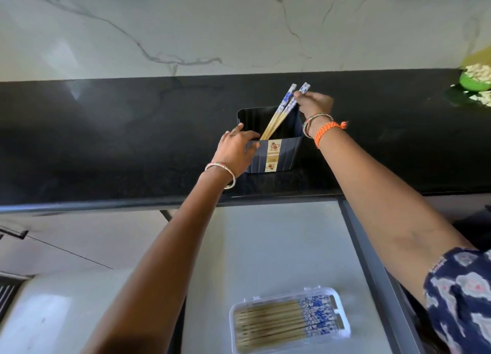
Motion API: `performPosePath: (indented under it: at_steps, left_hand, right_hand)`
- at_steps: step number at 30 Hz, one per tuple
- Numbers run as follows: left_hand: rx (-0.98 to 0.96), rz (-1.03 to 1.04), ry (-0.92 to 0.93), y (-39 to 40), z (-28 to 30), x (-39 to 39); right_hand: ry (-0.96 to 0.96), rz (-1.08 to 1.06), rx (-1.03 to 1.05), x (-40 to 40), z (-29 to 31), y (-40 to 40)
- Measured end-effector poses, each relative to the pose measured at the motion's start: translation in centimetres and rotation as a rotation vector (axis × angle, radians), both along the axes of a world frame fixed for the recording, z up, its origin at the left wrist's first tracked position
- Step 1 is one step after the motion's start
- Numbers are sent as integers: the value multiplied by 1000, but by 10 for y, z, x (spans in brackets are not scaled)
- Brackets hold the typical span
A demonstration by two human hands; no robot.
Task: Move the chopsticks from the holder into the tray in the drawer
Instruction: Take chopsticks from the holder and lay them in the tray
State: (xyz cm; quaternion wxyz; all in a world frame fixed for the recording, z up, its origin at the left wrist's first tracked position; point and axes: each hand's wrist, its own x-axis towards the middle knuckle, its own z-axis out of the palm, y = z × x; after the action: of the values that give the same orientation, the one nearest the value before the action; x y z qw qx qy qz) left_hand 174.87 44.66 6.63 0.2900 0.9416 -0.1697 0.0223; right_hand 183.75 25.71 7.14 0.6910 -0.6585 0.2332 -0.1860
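A dark blue ribbed holder (285, 155) stands on the black counter (106, 141). Two bamboo chopsticks (276, 117) with blue-and-white patterned tops lean inside it, tips down. My right hand (314, 103) is shut on their patterned upper ends, above the holder's far right corner. My left hand (235, 151) grips the holder's near left rim and side. Below, in the open drawer (265, 247), a clear plastic tray (289, 323) holds several matching chopsticks lying side by side, patterned ends to the right.
A marble wall rises behind the counter. A green bowl (475, 81) of pale pieces sits at the counter's far right. The drawer's dark right wall (372, 260) runs under my right forearm. A white curved surface (53, 313) lies at lower left.
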Motion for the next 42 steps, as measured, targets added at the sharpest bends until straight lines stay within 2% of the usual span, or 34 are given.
performPosePath:
  at_steps: [5, 12, 16, 22, 25, 27, 29, 32, 34, 37, 42]
  left_hand:
    - [-14, 39, -9, -2, 13, -2]
    - [-228, 88, -137, -28, 30, -37]
    - [-380, 200, -145, -40, 27, -73]
    - [-603, 449, -133, -41, -11, -142]
    - [-695, 617, -55, -24, -53, -183]
    - [-711, 722, 28, -11, -90, -216]
    - [-683, 782, 187, 2, -124, -247]
    - [-566, 825, 472, 20, -166, -283]
    - [-571, 823, 592, 26, -184, -295]
    - [-596, 812, 650, 31, -196, -302]
    - [-544, 750, 633, 28, -204, -311]
  right_hand:
    - [-77, -104, 72, 0, 31, -15]
    - [-409, -260, 427, -54, 84, -44]
    - [-497, -261, 667, -106, 97, -52]
    - [-240, -196, 872, -207, 40, -38]
    - [-222, -181, 1105, -259, -17, -32]
    - [-70, -136, 1088, -291, -56, -27]
    - [130, -181, 1049, -318, -93, -21]
    - [368, -223, 971, -352, -132, -14]
    - [466, -216, 910, -367, -148, -14]
    - [513, -218, 845, -374, -169, -15]
    - [556, -202, 799, -375, -184, -1]
